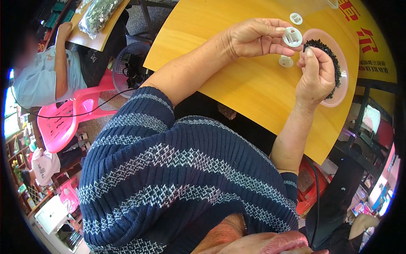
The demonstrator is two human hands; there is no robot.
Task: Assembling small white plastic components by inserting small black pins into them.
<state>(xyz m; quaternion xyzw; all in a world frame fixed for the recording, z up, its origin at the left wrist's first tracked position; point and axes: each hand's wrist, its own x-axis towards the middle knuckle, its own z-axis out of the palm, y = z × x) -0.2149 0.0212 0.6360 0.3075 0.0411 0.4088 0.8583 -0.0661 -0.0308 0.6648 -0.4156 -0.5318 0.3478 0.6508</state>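
My left hand (260, 39) is closed on a white round plastic part (292, 37) with a cut-out in its middle, holding it by the edge between thumb and fingers. Close beside it, the thumb and forefinger of my right hand (315, 74) are pinched together; what they hold, if anything, is too small to make out. Partly behind my right hand, a pink bowl (344, 80) contains many small black pieces (325, 45). Two more white round parts lie on the table: one white part (296, 18) beyond my left hand, another white part (286, 61) just below its fingers.
The yellow wooden table (237, 91) has a curved right edge. A clear plastic container (313, 5) stands at its far side. To the left are a basket (127, 63) with black items, a pink chair (63, 122), and another person (42, 80) at a table bearing a bag of parts (99, 17).
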